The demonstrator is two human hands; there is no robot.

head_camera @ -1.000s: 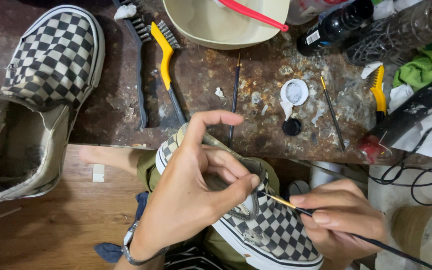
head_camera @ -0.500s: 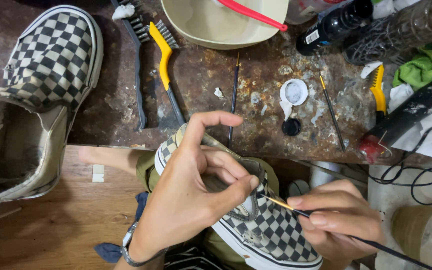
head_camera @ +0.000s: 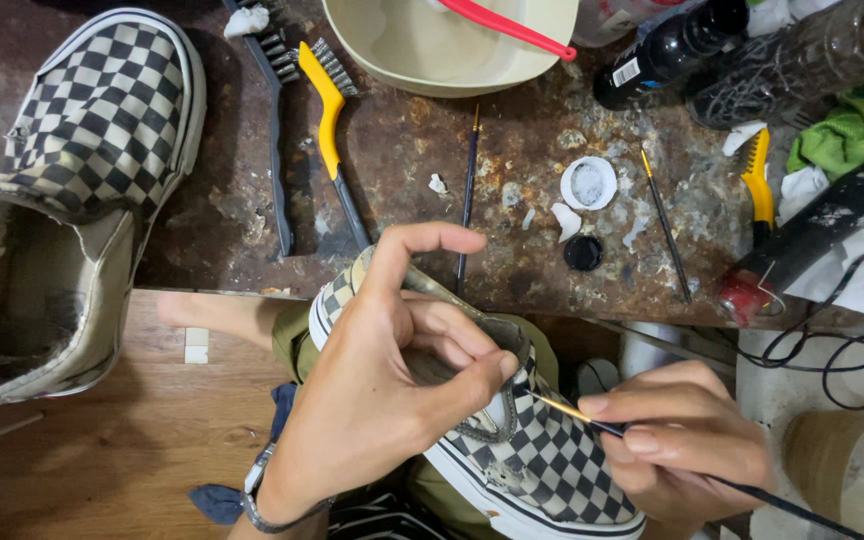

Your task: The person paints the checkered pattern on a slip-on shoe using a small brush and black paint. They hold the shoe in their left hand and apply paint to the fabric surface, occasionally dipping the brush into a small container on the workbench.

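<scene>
The checkered shoe [head_camera: 542, 460] is steadied by the left hand [head_camera: 372, 400], its grip closed on the collar, exposing the lining; beside that grip, a thin brush [head_camera: 592, 422] is pinched in the right hand [head_camera: 682, 440].

Single head-worn view, looking steeply down, close over lap and hands, stained workbench [head_camera: 512, 250] edge across upper frame

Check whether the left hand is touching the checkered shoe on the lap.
Touching. The head view shows the left hand gripping the checkered shoe at its opening, thumb pressed on the collar edge, fingers curled inside.
</scene>
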